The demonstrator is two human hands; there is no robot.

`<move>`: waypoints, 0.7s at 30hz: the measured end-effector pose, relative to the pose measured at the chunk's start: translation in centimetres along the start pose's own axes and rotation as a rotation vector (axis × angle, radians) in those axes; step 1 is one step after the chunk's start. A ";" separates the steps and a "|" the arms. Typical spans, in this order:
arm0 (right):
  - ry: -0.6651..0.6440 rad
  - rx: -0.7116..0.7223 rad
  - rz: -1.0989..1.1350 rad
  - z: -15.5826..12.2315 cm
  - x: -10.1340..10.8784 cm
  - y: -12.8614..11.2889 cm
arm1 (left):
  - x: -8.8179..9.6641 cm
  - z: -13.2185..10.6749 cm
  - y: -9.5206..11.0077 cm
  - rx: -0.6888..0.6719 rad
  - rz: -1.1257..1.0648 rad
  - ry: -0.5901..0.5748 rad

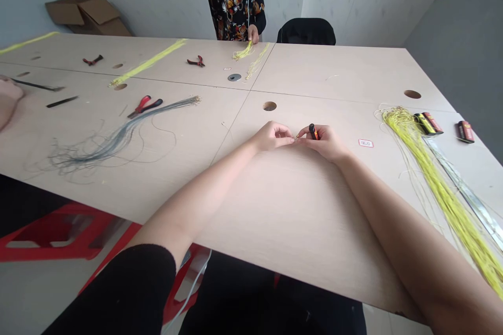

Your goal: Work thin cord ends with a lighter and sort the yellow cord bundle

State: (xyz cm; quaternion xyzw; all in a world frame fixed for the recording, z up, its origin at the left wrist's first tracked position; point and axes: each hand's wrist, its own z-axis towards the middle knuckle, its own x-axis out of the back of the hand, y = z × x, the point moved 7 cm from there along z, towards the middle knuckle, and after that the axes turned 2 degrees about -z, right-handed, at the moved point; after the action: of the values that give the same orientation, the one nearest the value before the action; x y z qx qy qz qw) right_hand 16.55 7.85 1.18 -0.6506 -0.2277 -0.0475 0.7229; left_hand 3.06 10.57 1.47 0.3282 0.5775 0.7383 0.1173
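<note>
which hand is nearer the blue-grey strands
The left hand: it is to the right of the blue-grey strands, not touching them. The right hand is farther right.

No wording, brand or number can be read with certainty. A small white label (365,143) with a red border lies on the worktop (306,193), near the right hand (328,141) — its dark characters are too small and blurred to make out. Farther back, another pale label (227,68) shows marks too tiny to read. The printing on the yellow-and-black cylinder (425,124), the red-and-black cylinder (433,122) beside it and the separate red cylinder (466,131) — all at the right — is likewise illegible.
</note>
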 end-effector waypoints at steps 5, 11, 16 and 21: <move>-0.020 0.004 -0.013 0.0 -0.1 0.2 | -0.1 0.1 -0.2 0.037 0.012 -0.006; -0.029 0.041 -0.047 -0.1 -0.2 -0.2 | -0.2 0.1 -0.4 0.039 0.011 -0.014; -0.050 0.051 -0.080 -0.2 -0.4 -0.7 | -0.3 0.1 -0.3 0.036 -0.009 -0.035; -0.073 0.050 -0.080 -0.3 -0.6 -0.9 | -0.5 0.1 0.1 0.050 -0.072 -0.059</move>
State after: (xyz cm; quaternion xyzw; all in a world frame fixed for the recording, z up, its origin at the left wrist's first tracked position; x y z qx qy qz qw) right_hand 15.75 7.33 1.77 -0.6241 -0.2808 -0.0471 0.7277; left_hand 3.55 10.34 1.37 0.3316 0.6034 0.7090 0.1525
